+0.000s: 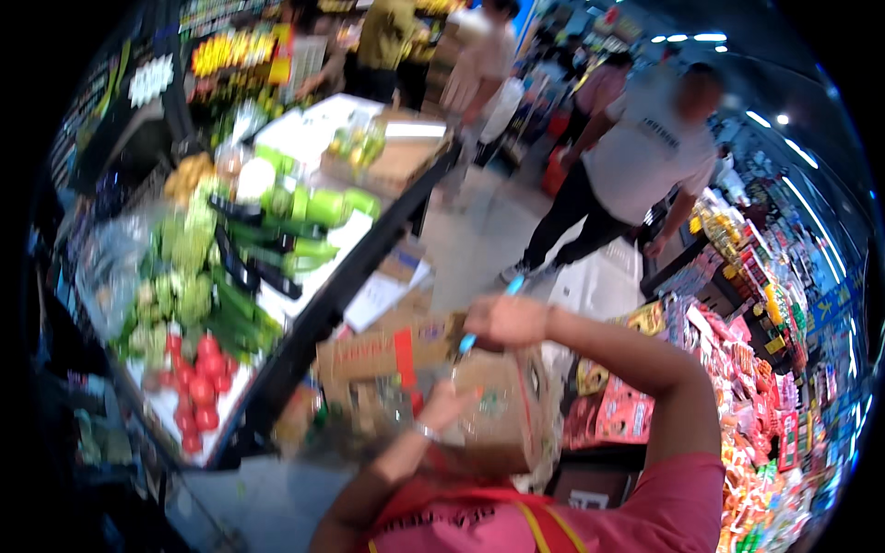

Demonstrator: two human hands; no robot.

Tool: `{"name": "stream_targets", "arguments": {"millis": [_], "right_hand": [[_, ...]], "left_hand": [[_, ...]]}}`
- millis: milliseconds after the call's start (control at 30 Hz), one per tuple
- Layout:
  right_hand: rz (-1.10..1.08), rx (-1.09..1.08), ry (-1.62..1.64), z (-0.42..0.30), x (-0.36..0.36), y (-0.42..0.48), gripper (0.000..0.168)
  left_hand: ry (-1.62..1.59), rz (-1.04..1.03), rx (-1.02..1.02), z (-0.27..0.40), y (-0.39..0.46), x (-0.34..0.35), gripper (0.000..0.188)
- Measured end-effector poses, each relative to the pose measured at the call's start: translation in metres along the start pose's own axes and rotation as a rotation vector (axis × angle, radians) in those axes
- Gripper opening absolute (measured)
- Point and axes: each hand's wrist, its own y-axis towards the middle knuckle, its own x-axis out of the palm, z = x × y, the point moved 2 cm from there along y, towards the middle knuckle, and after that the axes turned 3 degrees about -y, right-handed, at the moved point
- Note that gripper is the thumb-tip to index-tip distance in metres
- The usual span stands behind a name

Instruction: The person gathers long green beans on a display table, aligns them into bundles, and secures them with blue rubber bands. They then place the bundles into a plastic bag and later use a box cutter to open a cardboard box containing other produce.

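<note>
A slim light-blue tool (514,285), possibly a utility knife, is gripped in my right hand (508,321). It sticks out at both ends of the fist, above a taped cardboard box (494,408). My left hand (446,408), with a band at the wrist, lies against the left side of that box. Blur hides whether its fingers grip the cardboard. Behind it stands an opened cardboard carton (366,359) with a red strip and some clear plastic inside.
On the left, a black-edged produce stand (304,349) holds bagged tomatoes (200,387), eggplants (235,256) and leafy greens (190,297). Packaged snacks (743,387) fill the right side. A person in a white shirt (636,145) stands in the aisle, with several others farther back.
</note>
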Motion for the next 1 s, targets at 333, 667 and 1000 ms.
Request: {"name": "stream_targets", "arguments": {"millis": [333,667,1000], "right_hand": [[0.611,0.497,0.229,0.007,-0.004,0.039,0.016],[0.739,0.437,0.633,0.018,0.0,0.065,0.011],[0.678,0.269,0.679,-0.006,-0.022,0.039,0.005]], "left_hand": [[0.871,0.069,0.222,0.053,-0.035,0.034,0.026],[0.903,0.158,0.357,0.066,-0.04,0.016,0.02],[0.492,0.615,0.306,0.004,-0.055,-0.125,0.073]]}}
